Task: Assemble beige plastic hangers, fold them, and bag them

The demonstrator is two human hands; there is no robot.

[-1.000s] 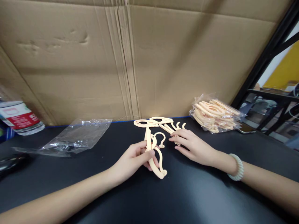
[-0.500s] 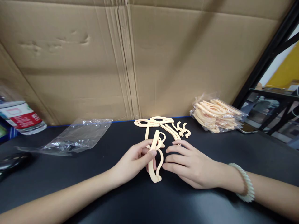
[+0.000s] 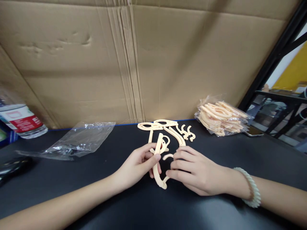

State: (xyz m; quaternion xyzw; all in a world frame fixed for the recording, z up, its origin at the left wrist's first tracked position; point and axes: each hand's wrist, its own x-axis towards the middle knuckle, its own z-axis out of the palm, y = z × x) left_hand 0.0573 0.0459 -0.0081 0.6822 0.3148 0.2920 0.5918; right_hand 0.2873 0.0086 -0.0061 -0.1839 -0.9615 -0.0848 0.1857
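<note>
My left hand is closed round a cream plastic folding clothes hanger, thumb on its flat long arm. That arm is tilted upright, with its lower end toward me. A thin curved arm swings out from the lower end, and the fingers of my right hand are closed on it, hiding its middle. Just behind my hands lie further hanger parts: flat pieces with oval openings, long curved arms and small S-shaped hooks.
A clear bag of similar cream parts lies at the back right, beside a phone. To the left are a clear plastic bag, a labelled bottle and a dark mouse. A cardboard wall stands behind the black table.
My right fingers have taken hold of the thin curved arm and pulled it to the right, away from the long arm. My left hand has stayed nearly still.
</note>
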